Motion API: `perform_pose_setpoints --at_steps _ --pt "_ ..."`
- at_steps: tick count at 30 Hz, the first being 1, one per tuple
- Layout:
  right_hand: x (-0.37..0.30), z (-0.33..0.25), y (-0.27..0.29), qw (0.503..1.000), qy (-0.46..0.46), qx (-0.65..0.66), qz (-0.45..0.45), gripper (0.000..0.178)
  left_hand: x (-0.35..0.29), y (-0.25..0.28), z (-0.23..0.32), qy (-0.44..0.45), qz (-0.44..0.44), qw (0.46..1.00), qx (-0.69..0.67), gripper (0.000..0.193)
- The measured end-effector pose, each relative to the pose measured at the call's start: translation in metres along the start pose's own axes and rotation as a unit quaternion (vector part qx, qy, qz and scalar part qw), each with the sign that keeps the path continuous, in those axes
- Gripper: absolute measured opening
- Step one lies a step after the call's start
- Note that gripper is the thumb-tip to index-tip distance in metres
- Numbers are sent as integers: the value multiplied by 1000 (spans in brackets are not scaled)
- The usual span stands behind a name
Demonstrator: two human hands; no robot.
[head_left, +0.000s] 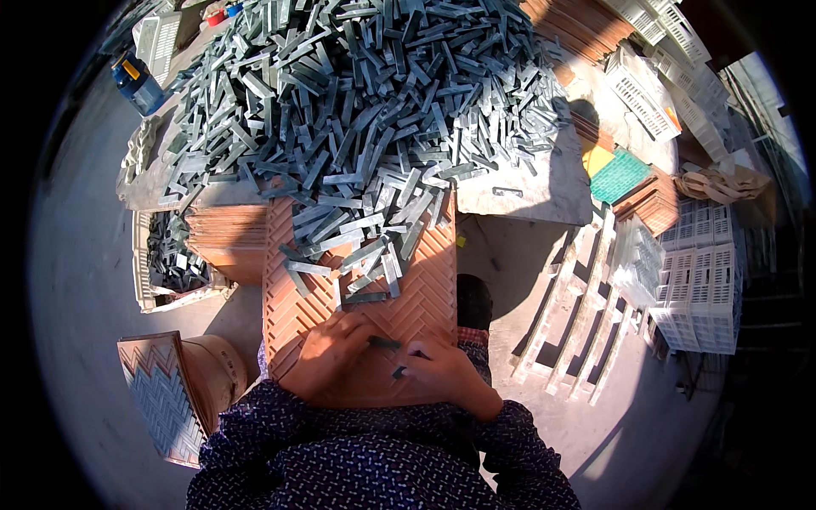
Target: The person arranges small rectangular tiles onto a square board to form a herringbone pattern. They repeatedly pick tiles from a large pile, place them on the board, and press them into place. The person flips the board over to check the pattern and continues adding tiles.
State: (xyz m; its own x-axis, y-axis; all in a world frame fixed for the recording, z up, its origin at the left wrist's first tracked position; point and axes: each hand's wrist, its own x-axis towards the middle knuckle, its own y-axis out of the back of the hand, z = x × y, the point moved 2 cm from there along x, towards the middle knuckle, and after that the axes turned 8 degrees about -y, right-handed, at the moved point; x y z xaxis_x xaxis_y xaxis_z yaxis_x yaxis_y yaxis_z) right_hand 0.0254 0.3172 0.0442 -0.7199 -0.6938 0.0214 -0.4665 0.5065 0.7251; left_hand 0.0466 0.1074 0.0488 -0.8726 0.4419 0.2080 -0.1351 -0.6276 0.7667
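An orange tray (pixel 285 319) moulded with herringbone slots lies in front of me, its near end against my body. My left hand (pixel 333 353) rests low over the tray, fingers bent and closed, its fingertips at a dark grey stone strip (pixel 383 342). Opposite it, my right hand (pixel 444 371) has its fingers pinched on a small dark strip (pixel 399 372), mostly covered by the fingers. Loose grey strips (pixel 361 255) spill over the tray's far half. Beyond them rises a large heap of the same strips (pixel 357 102) on a table.
Left: a white crate of dark pieces (pixel 136 255), stacked orange trays (pixel 228 238) and a filled herringbone sheet (pixel 161 399) leaning on a round drum (pixel 223 365). Right: a wooden pallet (pixel 565 314), white plastic crates (pixel 697 289) and a green mesh sheet (pixel 620 176). A blue jug (pixel 138 85) stands far left.
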Motion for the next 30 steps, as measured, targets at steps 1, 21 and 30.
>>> perform_pose_setpoints --at_steps 1,21,30 --pt "1 -1 -2 1000 6 -16 9 9 -1 -1 -1 7 -5 1000 -3 25" --pt "77 11 5 975 -156 -34 155 24 -27 -8 1 92 57 994 -33 30" --pt "49 24 21 960 -227 131 100 19 -27 -17 0 78 42 996 -23 30"
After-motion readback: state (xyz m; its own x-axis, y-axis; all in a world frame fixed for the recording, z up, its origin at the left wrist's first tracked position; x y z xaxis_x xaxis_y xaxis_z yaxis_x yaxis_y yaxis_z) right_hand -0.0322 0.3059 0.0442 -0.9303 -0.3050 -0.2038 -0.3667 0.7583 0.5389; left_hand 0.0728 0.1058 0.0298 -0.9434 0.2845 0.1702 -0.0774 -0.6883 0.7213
